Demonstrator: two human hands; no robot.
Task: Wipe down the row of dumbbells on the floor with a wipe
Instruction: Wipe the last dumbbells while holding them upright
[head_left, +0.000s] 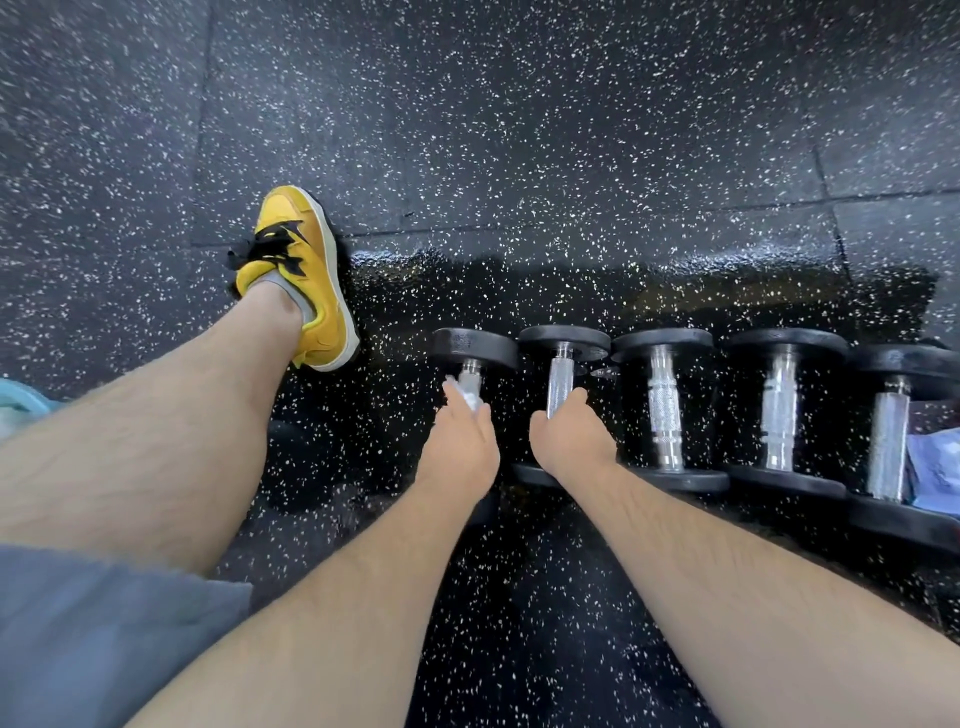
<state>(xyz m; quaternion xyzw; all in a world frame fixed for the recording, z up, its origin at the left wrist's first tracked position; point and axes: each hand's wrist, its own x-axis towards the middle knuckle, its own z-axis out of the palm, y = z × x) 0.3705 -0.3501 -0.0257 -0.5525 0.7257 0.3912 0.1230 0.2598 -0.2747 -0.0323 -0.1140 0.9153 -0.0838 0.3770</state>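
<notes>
Dumbbells lie in a row on the floor (519, 130), five of them, side by side, with their handles running from near to far. Both your hands are at the left end of this row.

Your left hand (460, 447) holds the wipe (465, 399), a small crumpled white piece, with the fingers closed around it. The wipe touches the metal handle of the first dumbbell (475, 347), the one most to the left. The near part of this dumbbell is hidden under your hand and forearm.

Your right hand (569, 441) is just beside the left one. It grips the near part of the handle of the second dumbbell (561, 376), with the fingers curled round it.

The third dumbbell (664, 405), the fourth dumbbell (779, 410) and the fifth dumbbell (888, 447) lie to the right, apart from your hands. A blue cloth (935, 467) is at the right edge, just beside the fifth handle. Whether it touches the handle, I cannot tell.

The floor is black rubber with white specks, and around the dumbbells it looks darker and glossy. On the left your bare leg (156, 441) stretches away from you. Its yellow shoe (306, 275) with black laces rests on the floor, to the far left of the first dumbbell. Grey-blue shorts (78, 623) fill the near left corner.
</notes>
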